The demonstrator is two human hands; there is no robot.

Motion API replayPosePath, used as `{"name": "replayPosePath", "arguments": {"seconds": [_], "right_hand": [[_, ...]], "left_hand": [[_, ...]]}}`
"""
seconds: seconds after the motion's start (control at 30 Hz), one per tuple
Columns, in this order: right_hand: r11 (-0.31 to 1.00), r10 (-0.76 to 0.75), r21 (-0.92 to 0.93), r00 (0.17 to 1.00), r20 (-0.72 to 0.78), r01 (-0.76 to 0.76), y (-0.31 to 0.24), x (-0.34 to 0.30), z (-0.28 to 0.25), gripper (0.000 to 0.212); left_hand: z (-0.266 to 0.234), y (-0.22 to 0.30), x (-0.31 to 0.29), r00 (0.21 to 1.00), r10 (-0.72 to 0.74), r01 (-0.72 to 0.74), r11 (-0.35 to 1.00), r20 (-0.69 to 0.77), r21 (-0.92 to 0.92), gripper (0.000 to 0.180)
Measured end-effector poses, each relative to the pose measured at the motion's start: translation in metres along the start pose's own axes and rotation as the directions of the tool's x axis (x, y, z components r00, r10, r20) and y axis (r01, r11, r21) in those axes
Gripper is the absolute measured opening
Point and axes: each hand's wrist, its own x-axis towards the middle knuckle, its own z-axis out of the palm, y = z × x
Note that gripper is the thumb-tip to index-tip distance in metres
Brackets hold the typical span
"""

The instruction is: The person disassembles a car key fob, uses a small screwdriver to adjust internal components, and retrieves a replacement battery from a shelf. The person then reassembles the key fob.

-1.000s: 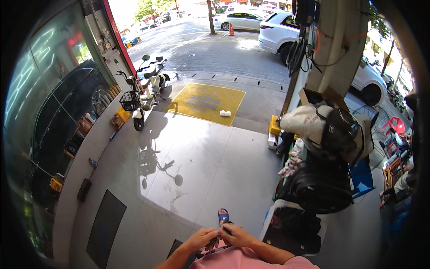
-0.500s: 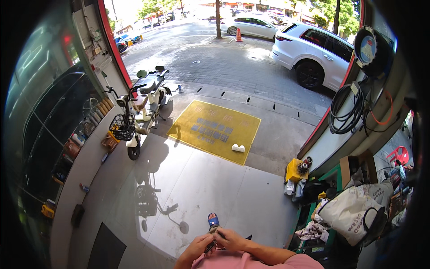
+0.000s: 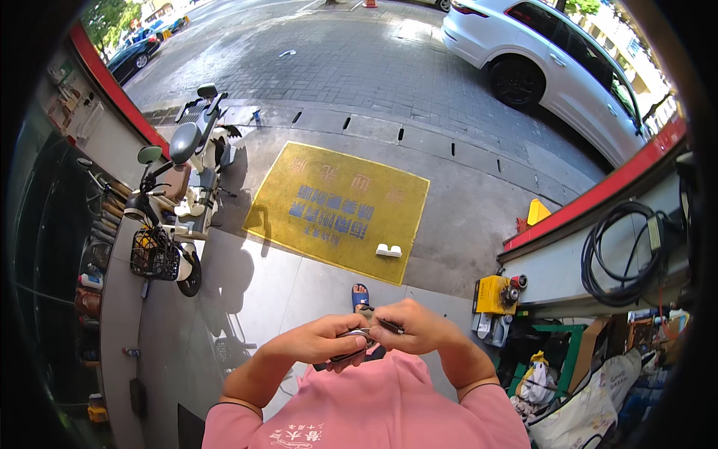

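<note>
My left hand (image 3: 327, 338) is closed around a small dark object with a shiny, curved metal edge (image 3: 357, 338), held just in front of my pink shirt. Its exact kind is hidden by the fingers. Against it, my right hand (image 3: 420, 326) is closed on a small flat dark piece (image 3: 390, 326) that sticks out between thumb and fingers. Both hands are close together, and the right fingertips touch or nearly touch the metal-edged object. Below and beyond them, a foot in a blue sandal (image 3: 360, 298) stands on the pale floor.
A yellow mat (image 3: 329, 202) with a white object (image 3: 388, 251) lies ahead. An electric scooter with a basket (image 3: 155, 253) stands left. To the right are a yellow machine (image 3: 493, 294), a coiled black hose (image 3: 625, 254) and bags (image 3: 594, 400). A white car (image 3: 553, 56) is parked outside.
The view has tilted down and moved nearer the doorway, so the mat appears closer. Both hands now appear higher in the picture, with the two dark pieces more visible between them.
</note>
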Motion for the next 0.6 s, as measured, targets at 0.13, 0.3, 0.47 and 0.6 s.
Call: {"name": "replayPosePath", "arguments": {"seconds": [0.13, 0.3, 0.47, 0.6], "right_hand": [[0.980, 0.070, 0.182, 0.995, 0.065, -0.081, -0.001, 0.131, -0.083, 0.022], [0.989, 0.014, 0.141, 0.993, 0.118, -0.030, 0.028, 0.292, -0.187, 0.017], [0.991, -0.035, 0.129, 0.999, 0.035, 0.030, 0.063, 0.449, -0.285, 0.016], [0.994, -0.066, 0.087, 0.998, 0.024, 0.064, 0.074, 0.556, -0.366, 0.013]], "left_hand": [[-0.087, 0.108, 0.010, 0.995, 0.058, -0.059, 0.998, -0.082, -0.010, 0.028], [-0.215, 0.215, 0.036, 0.988, 0.081, -0.089, 0.995, -0.134, -0.054, 0.037], [-0.360, 0.324, 0.075, 0.978, 0.179, -0.187, 0.980, -0.106, -0.067, 0.040], [-0.464, 0.421, 0.105, 0.984, 0.174, -0.177, 0.981, -0.035, -0.076, 0.040]]}}
